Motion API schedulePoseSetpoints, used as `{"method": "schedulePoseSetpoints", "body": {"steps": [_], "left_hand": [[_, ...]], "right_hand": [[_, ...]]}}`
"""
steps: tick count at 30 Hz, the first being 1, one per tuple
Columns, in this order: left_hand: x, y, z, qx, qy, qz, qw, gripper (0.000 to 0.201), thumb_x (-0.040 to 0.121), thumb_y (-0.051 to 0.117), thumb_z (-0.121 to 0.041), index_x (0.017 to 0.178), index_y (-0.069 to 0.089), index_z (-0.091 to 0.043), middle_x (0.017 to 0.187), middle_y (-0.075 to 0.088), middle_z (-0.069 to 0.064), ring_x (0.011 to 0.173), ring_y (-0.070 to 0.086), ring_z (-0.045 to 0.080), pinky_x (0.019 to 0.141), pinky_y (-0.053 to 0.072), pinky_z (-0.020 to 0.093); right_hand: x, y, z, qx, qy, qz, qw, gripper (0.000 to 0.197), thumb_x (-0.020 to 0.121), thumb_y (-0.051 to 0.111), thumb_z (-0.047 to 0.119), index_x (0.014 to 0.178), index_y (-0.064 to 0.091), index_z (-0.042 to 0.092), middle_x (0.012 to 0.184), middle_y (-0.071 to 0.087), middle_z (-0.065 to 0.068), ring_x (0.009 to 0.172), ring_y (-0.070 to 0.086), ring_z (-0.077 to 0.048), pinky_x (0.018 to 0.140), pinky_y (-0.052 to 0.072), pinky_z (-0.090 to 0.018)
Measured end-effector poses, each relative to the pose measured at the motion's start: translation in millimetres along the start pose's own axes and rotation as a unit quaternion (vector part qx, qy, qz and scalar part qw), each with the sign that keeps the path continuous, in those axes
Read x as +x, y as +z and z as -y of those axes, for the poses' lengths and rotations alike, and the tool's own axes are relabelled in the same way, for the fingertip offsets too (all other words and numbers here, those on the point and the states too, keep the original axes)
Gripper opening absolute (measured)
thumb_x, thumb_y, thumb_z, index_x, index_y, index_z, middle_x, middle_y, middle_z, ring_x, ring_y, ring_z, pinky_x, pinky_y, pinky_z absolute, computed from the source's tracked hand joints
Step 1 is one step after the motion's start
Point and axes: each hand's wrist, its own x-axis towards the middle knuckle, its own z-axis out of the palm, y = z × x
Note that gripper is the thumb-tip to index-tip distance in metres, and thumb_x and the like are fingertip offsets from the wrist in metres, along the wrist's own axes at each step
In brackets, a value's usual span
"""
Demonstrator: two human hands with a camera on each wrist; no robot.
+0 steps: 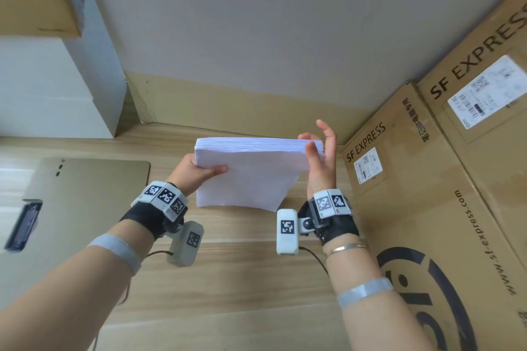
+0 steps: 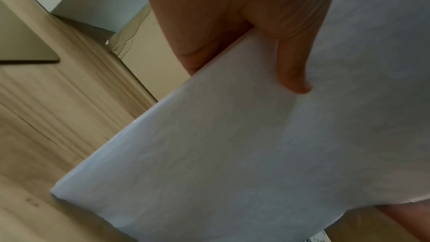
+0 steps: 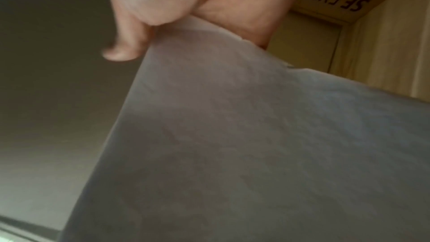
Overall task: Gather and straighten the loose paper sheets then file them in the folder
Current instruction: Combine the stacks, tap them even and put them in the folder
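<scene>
**Squaring the stack before filing**

My left hand (image 1: 196, 172) pinches the paper stack (image 1: 251, 177) at its left edge, thumb on the near face. My right hand (image 1: 320, 157) steadies the right edge, fingers loosely spread, thumb against the sheets; how firmly it holds I can't quite tell. The stack stands upright over the bench (image 1: 242, 265). I should loosen both hands slightly and tap the lower edge level. The folder (image 1: 85, 194) lies open at left, holding no sheets, its clip (image 1: 24, 225) bare.
</scene>
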Motion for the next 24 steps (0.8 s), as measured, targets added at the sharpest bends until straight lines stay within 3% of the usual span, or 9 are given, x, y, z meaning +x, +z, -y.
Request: {"method": "schedulePoseSetpoints", "body": {"steps": [2,5,9,12,14,16,19,21,24], "left_hand": [[0.4,0.2,2.8,-0.014,-0.005,-0.005,1.000,0.043,0.077,0.070,-0.005,0.068,0.073,-0.047,0.071,0.073,-0.024,0.084,0.064,0.011,0.091,0.049,0.037],[-1.1,3.4,6.1,-0.030,-0.024,-0.007,0.999,0.026,0.068,0.076,-0.007,0.073,0.074,-0.032,0.078,0.074,-0.012,0.090,0.063,0.021,0.092,0.047,0.040],[-3.4,6.4,10.4,-0.021,-0.018,-0.007,1.000,0.030,0.068,0.074,-0.011,0.088,0.059,-0.028,0.097,0.064,0.002,0.101,0.060,0.024,0.098,0.046,0.042],[-0.5,2.6,13.0,-0.012,0.003,-0.028,1.000,0.034,0.081,0.064,0.002,0.087,0.055,-0.030,0.085,0.066,-0.012,0.077,0.065,-0.006,0.082,0.052,0.022],[0.7,0.7,17.4,-0.004,0.000,-0.037,0.999,0.036,0.081,0.063,0.005,0.088,0.055,-0.030,0.082,0.068,-0.015,0.071,0.064,-0.014,0.074,0.052,0.014],[-0.6,0.9,24.6,0.011,-0.018,-0.029,0.999,0.034,0.081,0.063,0.004,0.092,0.057,-0.027,0.089,0.069,-0.010,0.084,0.065,-0.003,0.085,0.052,0.025],[0.1,3.7,34.3,0.061,-0.060,-0.023,0.996,0.041,0.082,0.064,0.000,0.120,0.053,-0.010,0.114,0.058,0.007,0.108,0.052,0.019,0.103,0.041,0.041],[3.2,3.6,38.2,0.070,-0.073,-0.040,0.994,0.045,0.083,0.063,-0.001,0.126,0.050,-0.005,0.116,0.055,0.008,0.111,0.050,0.023,0.104,0.040,0.041],[6.5,4.3,45.5,0.079,-0.077,-0.059,0.992,0.037,0.083,0.065,-0.003,0.117,0.053,-0.010,0.120,0.059,0.016,0.115,0.053,0.029,0.104,0.041,0.044]], "right_hand": [[0.1,-4.1,-11.5,-0.022,0.047,0.031,0.998,0.067,0.057,0.081,0.051,0.116,0.050,0.047,0.120,0.058,-0.010,0.112,0.056,-0.023,0.098,0.044,-0.032],[-6.1,-6.9,-32.7,-0.116,0.152,0.050,0.980,0.059,0.069,0.078,0.002,0.120,0.055,0.018,0.114,0.061,-0.008,0.090,0.063,-0.003,0.091,0.053,-0.026],[-16.4,-8.0,-45.2,-0.244,0.271,0.080,0.928,0.043,0.073,0.078,0.018,0.113,0.064,0.006,0.110,0.065,-0.002,0.099,0.060,-0.013,0.088,0.043,-0.022],[-13.3,-9.2,-46.5,-0.175,0.248,0.033,0.952,0.042,0.073,0.076,0.007,0.113,0.061,0.004,0.101,0.065,0.000,0.086,0.061,-0.010,0.068,0.046,-0.009],[-16.9,-8.9,-49.5,-0.172,0.243,0.031,0.954,0.038,0.074,0.076,0.008,0.109,0.061,0.008,0.093,0.063,0.004,0.080,0.060,-0.007,0.061,0.045,-0.005],[-21.2,-8.1,-60.3,-0.195,0.277,0.036,0.940,0.041,0.073,0.077,0.016,0.111,0.061,0.010,0.100,0.064,0.000,0.092,0.060,-0.016,0.074,0.044,-0.018],[-22.7,-5.7,-84.3,-0.243,0.324,0.044,0.913,0.068,0.069,0.080,0.032,0.125,0.053,0.005,0.122,0.062,-0.006,0.107,0.059,-0.021,0.084,0.043,-0.027],[-21.3,-6.2,-93.4,-0.240,0.333,0.035,0.911,0.080,0.066,0.081,0.036,0.131,0.046,0.005,0.124,0.060,-0.006,0.107,0.059,-0.021,0.076,0.046,-0.022],[-24.1,-5.1,-95.6,-0.212,0.315,0.021,0.925,0.059,0.072,0.078,0.018,0.124,0.051,0.008,0.110,0.060,-0.001,0.100,0.056,-0.017,0.056,0.041,-0.010]]}}
